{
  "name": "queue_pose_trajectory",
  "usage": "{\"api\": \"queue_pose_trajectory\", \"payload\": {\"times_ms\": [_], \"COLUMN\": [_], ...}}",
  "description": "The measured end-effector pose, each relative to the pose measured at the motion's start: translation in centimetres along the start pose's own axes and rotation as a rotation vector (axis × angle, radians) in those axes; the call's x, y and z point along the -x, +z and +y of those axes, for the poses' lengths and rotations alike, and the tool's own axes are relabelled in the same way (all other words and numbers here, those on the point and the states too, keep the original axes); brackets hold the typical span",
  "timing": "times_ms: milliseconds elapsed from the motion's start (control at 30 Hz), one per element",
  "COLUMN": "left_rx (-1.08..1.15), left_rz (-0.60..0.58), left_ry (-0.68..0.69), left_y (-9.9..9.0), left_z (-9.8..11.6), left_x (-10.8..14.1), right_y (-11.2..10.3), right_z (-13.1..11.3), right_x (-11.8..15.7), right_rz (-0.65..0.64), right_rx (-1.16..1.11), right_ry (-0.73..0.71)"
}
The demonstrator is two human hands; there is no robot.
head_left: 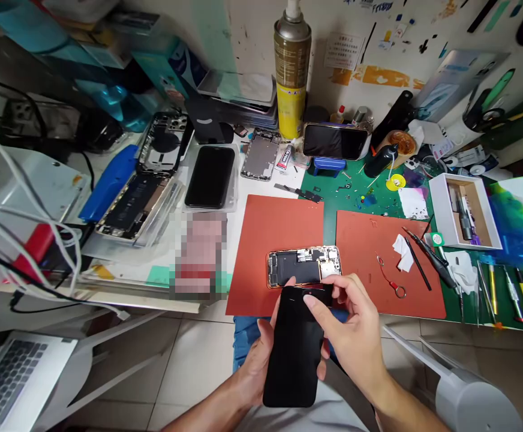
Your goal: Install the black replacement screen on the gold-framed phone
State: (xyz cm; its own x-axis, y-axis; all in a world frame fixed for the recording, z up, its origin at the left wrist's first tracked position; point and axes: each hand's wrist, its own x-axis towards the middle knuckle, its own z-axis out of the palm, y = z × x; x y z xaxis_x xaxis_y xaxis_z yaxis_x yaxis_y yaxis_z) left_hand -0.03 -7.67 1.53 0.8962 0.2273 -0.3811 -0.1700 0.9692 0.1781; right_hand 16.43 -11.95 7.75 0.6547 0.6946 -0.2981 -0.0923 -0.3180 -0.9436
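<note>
Nearest you, a black, rectangular glass phone panel [291, 354] was raised over your lap, short of the tabletop [144, 294]. Your left hand [258, 363] cradled it from the sides, its grip holding the panel by both long edges. Your right hand [358, 330] worked at the upper end with a narrow grip, the thumb on the glass near the top edge and the index finger by the corner. A dark part projected there, too obscured to identify.

Just beyond your fingers, an opened phone body with a copper-coloured metal frame [292, 267] lay sideways on a brick-red rectangular mat [261, 222], its battery and boards exposed. In judgement, the opening stage was complete: the body had no cover over it, and the panel was apart from it. Joining panel to body was not done. Whether the work at the panel's upper end was finished, you could not tell from this view.

To the right, a second brick-red mat [355, 240] carried a red-handled metal ring tool [400, 292], black slender tools [427, 255] and a crumpled white tissue [403, 252]. Farther off, a black-screened phone [210, 177] lay in a clear plastic tray, and another dark-screened phone [333, 141] leaned on a blue stand [328, 165], beside a tall yellow-and-gold spray can [291, 102].
</note>
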Motion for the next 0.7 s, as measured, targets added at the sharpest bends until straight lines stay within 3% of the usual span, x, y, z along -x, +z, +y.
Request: {"api": "queue_pose_trajectory", "payload": {"times_ms": [233, 433, 567, 700], "left_rx": [-0.009, 0.009, 0.028, 0.021], "left_rz": [-0.026, -0.065, -0.107, -0.090], "left_ry": [0.114, 0.081, 0.064, 0.016], "left_y": [1.0, 0.5, 0.4, 0.9], "left_z": [0.2, -0.1, -0.4, -0.2], "left_x": [-0.3, -0.3, -0.4, -0.4], "right_y": [-0.2, -1.4, -1.5, -1.1], "right_z": [-0.5, 0.1, -0.3, -0.6], "right_x": [-0.6, 0.1, 0.9, 1.7], "right_rz": [0.075, 0.133, 0.104, 0.054], "right_rx": [0.024, 0.118, 0.119, -0.018], "right_ry": [-0.058, -0.160, -0.227, -0.139]}}
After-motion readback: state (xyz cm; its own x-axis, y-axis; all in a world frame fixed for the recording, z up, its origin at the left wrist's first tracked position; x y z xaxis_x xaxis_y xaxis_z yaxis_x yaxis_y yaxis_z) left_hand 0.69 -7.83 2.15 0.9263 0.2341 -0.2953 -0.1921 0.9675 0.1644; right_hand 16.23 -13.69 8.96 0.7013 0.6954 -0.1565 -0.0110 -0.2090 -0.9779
